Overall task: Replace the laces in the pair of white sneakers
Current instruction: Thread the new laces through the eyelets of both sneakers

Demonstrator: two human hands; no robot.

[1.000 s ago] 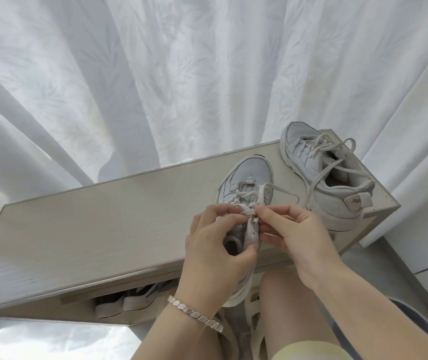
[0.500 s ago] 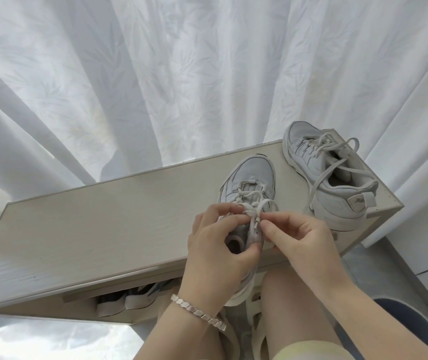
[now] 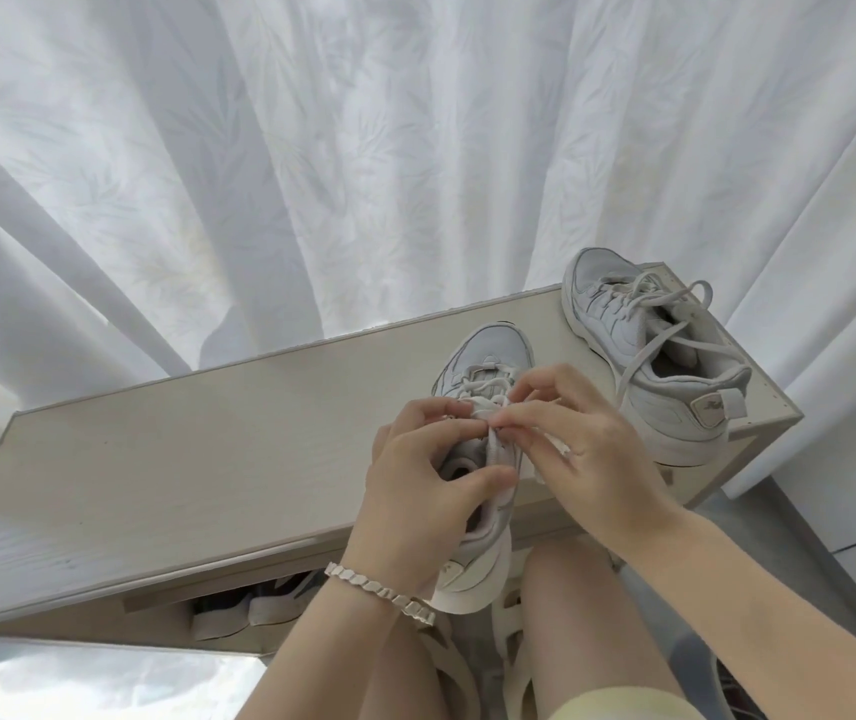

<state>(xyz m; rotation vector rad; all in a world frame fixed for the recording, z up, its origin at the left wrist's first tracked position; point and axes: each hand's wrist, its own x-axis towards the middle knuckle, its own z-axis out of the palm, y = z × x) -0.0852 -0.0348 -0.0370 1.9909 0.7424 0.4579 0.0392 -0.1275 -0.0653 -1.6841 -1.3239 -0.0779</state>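
Now, before the white curtain (image 3: 363, 148), our pale cabinet (image 3: 182, 459) carries the far sneaker (image 3: 608, 314), loose-laced at right, and the near sneaker (image 3: 488, 356) at the front edge; our left hand (image 3: 415, 491) grips its tongue (image 3: 499, 457), our right hand (image 3: 589, 449) pinches its lace (image 3: 480, 385).

Both curled (left grip (image 3: 426, 485), right grip (image 3: 589, 449))

The right hand (image 3: 587, 449) has slid left over the sneaker (image 3: 491, 350), fingers (image 3: 524, 414) now pinching the lace (image 3: 485, 402).
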